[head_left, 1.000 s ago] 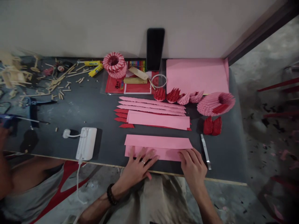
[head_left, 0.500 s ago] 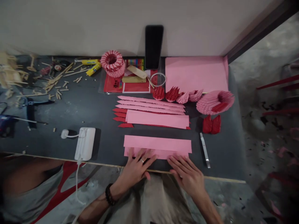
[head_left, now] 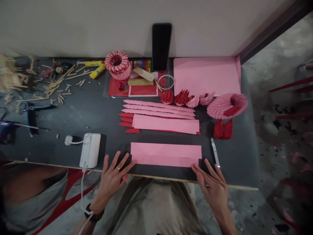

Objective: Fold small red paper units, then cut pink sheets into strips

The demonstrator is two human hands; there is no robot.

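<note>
Two pink paper strips [head_left: 166, 150] lie overlapping, flat on the dark table near its front edge. My left hand [head_left: 113, 174] is spread, its index fingertip touching the strips' left end. At their right end rests a fingertip of my right hand [head_left: 212, 182], whose fingers are apart; it grips nothing. Close beyond that hand lies a slim white and silver cutter [head_left: 214, 151]. Behind the strips are a stack of pink paper strips [head_left: 166, 124], several zigzag-edged pink strips [head_left: 156, 109] and red pointed strips [head_left: 126, 124] partly underneath.
Folded-paper pieces [head_left: 227, 106] stand at the right, near a pink paper sheet [head_left: 206, 75]. A phone [head_left: 161, 47] leans on the wall. A white power bank [head_left: 90, 150] with a cable lies left, beyond it wooden sticks [head_left: 58, 81] and glue tubes [head_left: 97, 70]. Another person's leg [head_left: 31, 182] shows at left.
My hands have moved apart, the left one leftward and the right one rightward, from the strips' front edge to their two ends. My fingers have spread wider.
</note>
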